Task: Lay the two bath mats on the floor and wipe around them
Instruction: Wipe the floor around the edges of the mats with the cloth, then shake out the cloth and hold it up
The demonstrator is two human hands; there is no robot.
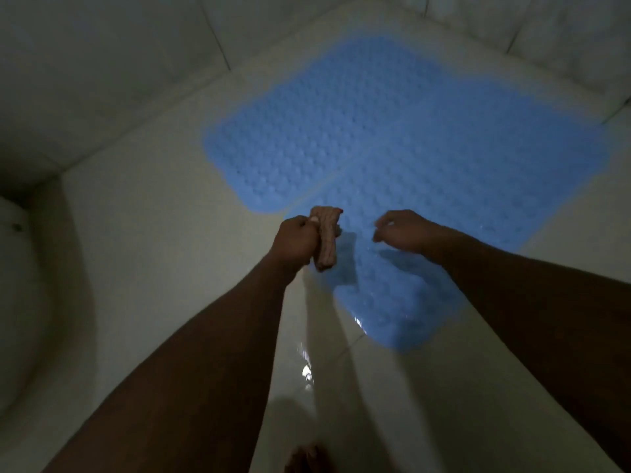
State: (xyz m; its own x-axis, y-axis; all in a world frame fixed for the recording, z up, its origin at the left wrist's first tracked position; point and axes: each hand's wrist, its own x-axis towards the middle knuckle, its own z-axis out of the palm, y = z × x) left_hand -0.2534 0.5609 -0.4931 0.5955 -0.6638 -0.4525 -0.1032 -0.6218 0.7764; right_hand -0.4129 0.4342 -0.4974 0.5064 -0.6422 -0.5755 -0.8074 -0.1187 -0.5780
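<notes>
Fingers (302, 227) of the left hand (297, 242) are clenched round a rolled pinkish cloth (326, 244); those of the right hand (406, 233) are loosely curled, holding nothing. Two blue, bubble-textured mats are laid flat, edge to edge, on the pale floor (153, 216): the far mat (324, 121), and the near mat (461, 199) below the right hand.

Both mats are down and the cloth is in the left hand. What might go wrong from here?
1. The floor glints wet near the foot; stepping there may cause a slip.
2. The cloth in the left hand hangs at the edge of the near mat; wiping could catch and shift it.
3. Dim light may hide missed patches.
</notes>
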